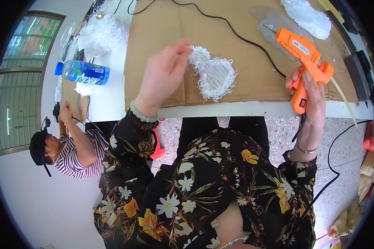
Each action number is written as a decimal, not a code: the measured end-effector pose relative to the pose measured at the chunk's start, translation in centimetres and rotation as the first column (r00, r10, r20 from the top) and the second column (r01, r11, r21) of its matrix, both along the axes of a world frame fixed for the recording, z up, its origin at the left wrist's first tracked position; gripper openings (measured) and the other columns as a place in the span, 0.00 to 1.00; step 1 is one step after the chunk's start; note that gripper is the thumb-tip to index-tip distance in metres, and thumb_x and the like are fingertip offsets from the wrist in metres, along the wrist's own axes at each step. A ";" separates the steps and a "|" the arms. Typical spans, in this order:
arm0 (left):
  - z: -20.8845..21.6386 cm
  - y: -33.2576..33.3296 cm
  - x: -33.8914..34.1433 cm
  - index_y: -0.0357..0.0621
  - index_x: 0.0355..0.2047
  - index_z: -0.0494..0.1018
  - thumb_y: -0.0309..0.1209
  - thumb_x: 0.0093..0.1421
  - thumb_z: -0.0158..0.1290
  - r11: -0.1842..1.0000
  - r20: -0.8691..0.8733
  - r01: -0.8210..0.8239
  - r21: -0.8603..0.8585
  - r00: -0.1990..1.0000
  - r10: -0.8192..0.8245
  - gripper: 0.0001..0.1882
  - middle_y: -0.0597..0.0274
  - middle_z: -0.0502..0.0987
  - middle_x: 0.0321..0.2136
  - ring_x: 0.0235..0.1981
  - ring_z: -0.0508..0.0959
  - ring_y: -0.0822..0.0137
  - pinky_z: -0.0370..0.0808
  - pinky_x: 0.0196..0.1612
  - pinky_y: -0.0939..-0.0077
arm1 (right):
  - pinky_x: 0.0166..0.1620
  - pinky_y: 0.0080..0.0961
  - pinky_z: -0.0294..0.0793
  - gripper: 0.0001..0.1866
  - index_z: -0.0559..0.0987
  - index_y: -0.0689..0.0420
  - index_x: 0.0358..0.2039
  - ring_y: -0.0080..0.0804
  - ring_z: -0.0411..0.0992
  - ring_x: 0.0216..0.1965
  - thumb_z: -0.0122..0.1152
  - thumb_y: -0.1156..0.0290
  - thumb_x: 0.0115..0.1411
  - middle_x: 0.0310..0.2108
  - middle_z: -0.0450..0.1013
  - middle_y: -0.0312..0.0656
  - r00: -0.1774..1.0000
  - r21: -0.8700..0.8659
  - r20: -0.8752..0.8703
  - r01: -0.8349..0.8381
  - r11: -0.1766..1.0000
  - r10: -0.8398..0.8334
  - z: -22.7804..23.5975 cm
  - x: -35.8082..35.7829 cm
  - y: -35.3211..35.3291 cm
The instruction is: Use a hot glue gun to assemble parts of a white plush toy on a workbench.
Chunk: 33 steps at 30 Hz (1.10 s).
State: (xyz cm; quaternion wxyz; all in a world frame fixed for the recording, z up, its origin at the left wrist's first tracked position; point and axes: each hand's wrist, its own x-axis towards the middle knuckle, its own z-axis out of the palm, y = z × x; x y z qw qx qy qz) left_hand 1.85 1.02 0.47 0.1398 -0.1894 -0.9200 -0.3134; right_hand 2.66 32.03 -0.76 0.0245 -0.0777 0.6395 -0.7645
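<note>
A white fringed piece (217, 76), a small lobe joined to a larger round one, lies on the brown cardboard (153, 83) in front of me. My left hand (164, 68), a little blurred, is closed in a pinch at the upper left edge of this piece. To the right, my right hand (313, 89) is wrapped round the handle of an orange hot glue gun (305, 54). Its metal nozzle points up and left, away from the fringed piece. A pale glue stick (343, 97) sticks out of the gun's back end.
A blue-labelled plastic bottle (85, 72) lies on the white table at left, below a heap of white shredded material (108, 33). White stuff in clear plastic (307, 18) sits at far right. A black cable (237, 31) crosses the cardboard. Another person (81, 149) works at left.
</note>
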 end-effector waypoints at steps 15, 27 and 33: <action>-0.2 0.9 -0.6 0.45 0.46 0.68 0.16 0.48 0.44 0.980 -0.050 0.182 -0.085 0.981 -0.187 0.23 0.61 0.79 0.31 0.35 0.76 0.55 0.70 0.45 0.63 | 0.28 0.20 0.59 0.16 0.69 0.60 0.36 0.24 0.64 0.28 0.47 0.59 0.62 0.26 0.67 0.40 0.999 0.007 -0.029 -0.022 1.000 0.022 0.0 0.1 0.0; 1.2 -1.0 -1.0 0.45 0.50 0.68 0.14 0.51 0.42 0.983 0.199 0.171 0.064 0.963 -0.180 0.25 0.63 0.77 0.35 0.42 0.75 0.69 0.67 0.47 0.80 | 0.29 0.20 0.60 0.16 0.68 0.61 0.38 0.24 0.63 0.28 0.48 0.59 0.62 0.27 0.67 0.42 0.999 0.007 -0.038 0.019 1.000 -0.019 0.0 0.1 -0.2; 0.7 -2.5 1.8 0.43 0.43 0.72 0.25 0.52 0.56 0.958 -0.145 -0.015 0.286 0.988 0.059 0.16 0.61 0.77 0.29 0.25 0.75 0.65 0.71 0.28 0.81 | 0.29 0.19 0.59 0.16 0.68 0.61 0.37 0.24 0.63 0.27 0.46 0.60 0.62 0.27 0.67 0.42 0.997 0.035 -0.034 0.064 0.997 -0.063 0.4 0.6 -0.1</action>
